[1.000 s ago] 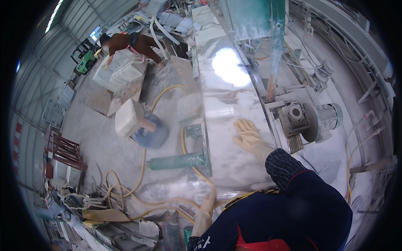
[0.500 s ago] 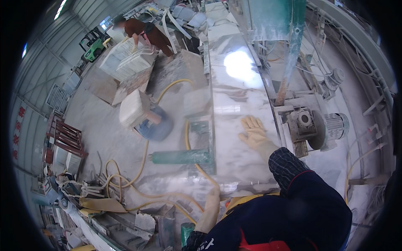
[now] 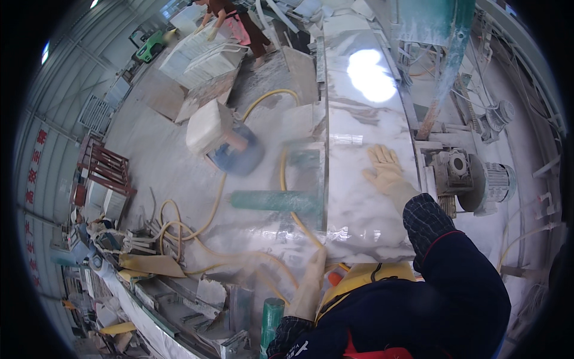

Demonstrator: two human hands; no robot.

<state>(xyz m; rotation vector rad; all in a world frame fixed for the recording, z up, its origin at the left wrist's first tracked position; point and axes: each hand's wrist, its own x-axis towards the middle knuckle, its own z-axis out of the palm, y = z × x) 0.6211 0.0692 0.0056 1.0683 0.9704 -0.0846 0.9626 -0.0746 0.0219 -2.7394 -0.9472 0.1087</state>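
My right hand (image 3: 387, 172), in a pale yellow glove, lies flat with fingers spread on a glossy white slab with grey veining (image 3: 353, 206). The slab runs away from me as a long strip and mirrors a bright light. My left hand (image 3: 308, 290), gloved alike, is low beside the slab's near left corner. A yellow hose (image 3: 304, 229) reaches down to its fingertips; whether the fingers grip it or the slab's edge is hidden. A yellow apron (image 3: 365, 278) covers my front at the slab's near edge.
Left of the slab are a green metal beam (image 3: 269, 201) and a blue drum (image 3: 239, 157) with a pale block on top. Motors (image 3: 496, 180) stand on the right. Stone scraps (image 3: 209, 299) lie lower left. Another person (image 3: 242, 27) bends over stacked slabs at the back.
The view has shifted, so the scene sits higher and further right. My right hand stays at about the same spot on the slab, and my left remains by the near corner.
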